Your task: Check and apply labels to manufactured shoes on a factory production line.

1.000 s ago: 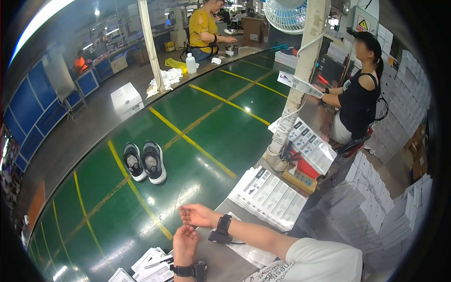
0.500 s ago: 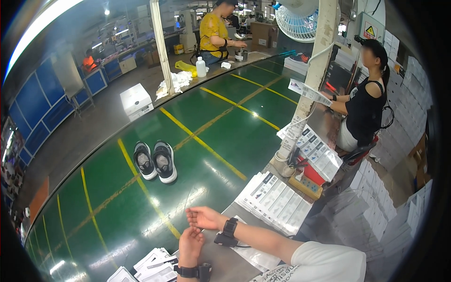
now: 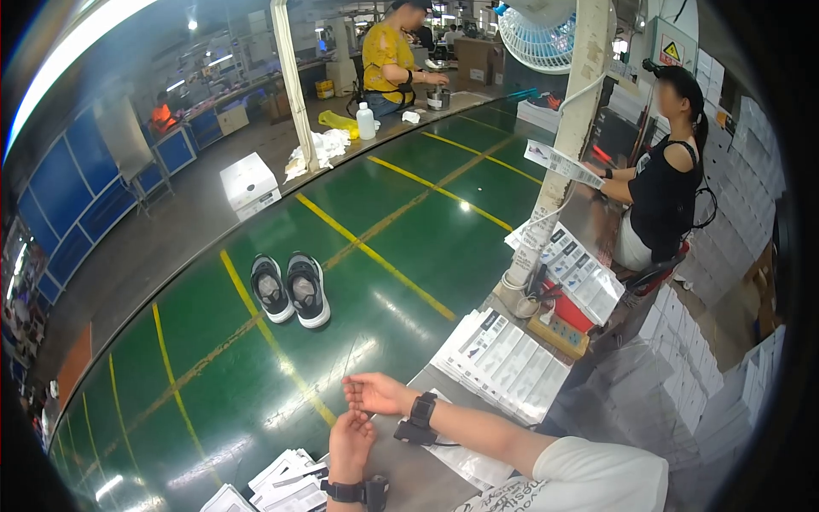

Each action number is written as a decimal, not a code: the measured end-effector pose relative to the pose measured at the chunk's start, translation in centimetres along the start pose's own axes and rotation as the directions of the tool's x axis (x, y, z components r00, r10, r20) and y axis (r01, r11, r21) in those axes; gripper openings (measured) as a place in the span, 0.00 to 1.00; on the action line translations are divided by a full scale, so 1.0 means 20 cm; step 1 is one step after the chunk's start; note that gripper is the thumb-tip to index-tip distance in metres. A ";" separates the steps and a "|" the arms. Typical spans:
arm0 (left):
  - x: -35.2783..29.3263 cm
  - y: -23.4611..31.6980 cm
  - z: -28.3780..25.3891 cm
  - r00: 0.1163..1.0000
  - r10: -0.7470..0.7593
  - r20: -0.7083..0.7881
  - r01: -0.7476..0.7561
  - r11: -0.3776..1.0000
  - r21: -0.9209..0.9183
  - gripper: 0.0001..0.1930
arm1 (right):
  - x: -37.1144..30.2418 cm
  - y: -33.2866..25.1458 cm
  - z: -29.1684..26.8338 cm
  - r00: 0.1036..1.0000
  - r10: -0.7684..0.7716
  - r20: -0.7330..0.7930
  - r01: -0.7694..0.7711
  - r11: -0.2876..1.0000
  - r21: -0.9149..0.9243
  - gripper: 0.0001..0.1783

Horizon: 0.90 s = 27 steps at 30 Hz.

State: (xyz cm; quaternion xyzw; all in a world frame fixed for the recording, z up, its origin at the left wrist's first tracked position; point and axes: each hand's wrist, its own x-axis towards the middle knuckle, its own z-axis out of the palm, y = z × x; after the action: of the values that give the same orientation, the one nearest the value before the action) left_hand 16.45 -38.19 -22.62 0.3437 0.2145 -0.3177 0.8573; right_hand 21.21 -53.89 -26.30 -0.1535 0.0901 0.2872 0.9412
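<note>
My left hand (image 3: 351, 442) lies near the belt's front edge, palm up with its fingers loosely bent. Close beside it my right hand (image 3: 375, 395) reaches in from the right, its fingers slightly curved and apart. Nothing shows in either hand, and their fingertips nearly meet. A pair of black and grey sneakers (image 3: 309, 292) with white soles sits on the green conveyor belt (image 3: 375, 294), beyond my hands. Near my left wrist is a pile of printed white sheets (image 3: 286, 482). Right of my right hand lies a larger stack of printed sheets (image 3: 503, 350).
A pale post (image 3: 573, 111) with cables stands at the right, with a power strip (image 3: 559, 334) at its foot. A seated person in black (image 3: 670, 183) is by the post, a person in yellow (image 3: 388, 60) across the belt. A white box (image 3: 249, 181) stands beyond the belt.
The belt's yellow lines and the sneakers have shifted slightly to the right. My hands keep nearly the same pose, and the whole view has moved a little.
</note>
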 end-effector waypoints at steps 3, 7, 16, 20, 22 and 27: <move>0.00 0.00 0.00 1.000 0.002 -0.001 -0.002 1.000 0.000 0.05 | 0.00 0.00 0.00 1.000 -0.004 0.016 0.004 1.000 -0.005 0.10; 0.00 0.01 0.00 1.000 -0.004 -0.014 0.004 1.000 -0.009 0.05 | 0.00 0.00 0.02 1.000 -0.006 0.011 0.007 1.000 -0.014 0.10; -0.01 0.00 0.01 1.000 -0.008 -0.015 0.008 1.000 -0.019 0.05 | -0.02 0.00 0.02 1.000 -0.015 0.002 0.015 1.000 -0.012 0.11; -0.01 0.01 0.00 1.000 0.000 -0.013 0.000 1.000 -0.020 0.06 | 0.00 0.01 0.01 1.000 -0.017 0.024 0.017 1.000 -0.005 0.11; -0.01 0.01 0.00 1.000 0.009 -0.019 -0.009 1.000 -0.020 0.07 | 0.01 0.01 0.01 0.999 -0.012 0.045 0.013 1.000 -0.004 0.11; -0.02 0.02 0.01 1.000 0.010 -0.023 -0.010 1.000 -0.014 0.07 | 0.01 0.01 0.01 1.000 -0.019 0.003 0.019 1.000 0.009 0.11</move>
State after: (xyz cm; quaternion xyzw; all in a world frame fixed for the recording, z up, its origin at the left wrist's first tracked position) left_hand 16.51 -37.90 -22.04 0.3425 0.2249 -0.3081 0.8586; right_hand 21.28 -53.53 -26.13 -0.1496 0.0886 0.2779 0.9447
